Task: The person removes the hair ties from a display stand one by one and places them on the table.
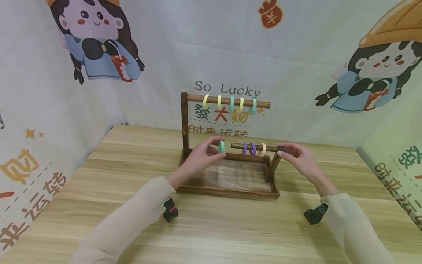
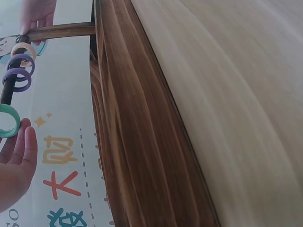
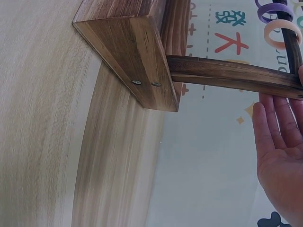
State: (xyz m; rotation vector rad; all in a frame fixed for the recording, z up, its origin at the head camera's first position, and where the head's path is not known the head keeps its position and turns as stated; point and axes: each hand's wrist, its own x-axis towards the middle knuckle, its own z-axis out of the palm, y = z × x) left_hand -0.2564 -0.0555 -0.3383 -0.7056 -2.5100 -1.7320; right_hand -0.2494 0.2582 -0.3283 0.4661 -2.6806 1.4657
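My left hand [image 1: 202,156] pinches a mint-green ring [image 1: 221,147] between thumb and fingers, just off the free left end of the lower rod [image 1: 236,146] of a dark wooden rack. Two purple rings [image 1: 244,148] and a peach ring [image 1: 264,149] hang on that rod. At its other end, my right hand [image 1: 301,158] holds the top of the short post [image 1: 273,167], thumb in front and fingers behind. In the left wrist view the green ring [image 2: 17,118] stands in line with the rod's tip [image 2: 6,97]. The right wrist view shows the fingers [image 3: 279,116] against the post [image 3: 227,73].
Above, the rack's longer rod [image 1: 194,98] carries several yellow and mint-green rings, held by a tall post [image 1: 184,124] at left. Both posts rise from a shallow tray base [image 1: 227,192] on the wood-grain table [image 1: 230,227]. A printed cloth [image 1: 165,73] hangs behind.
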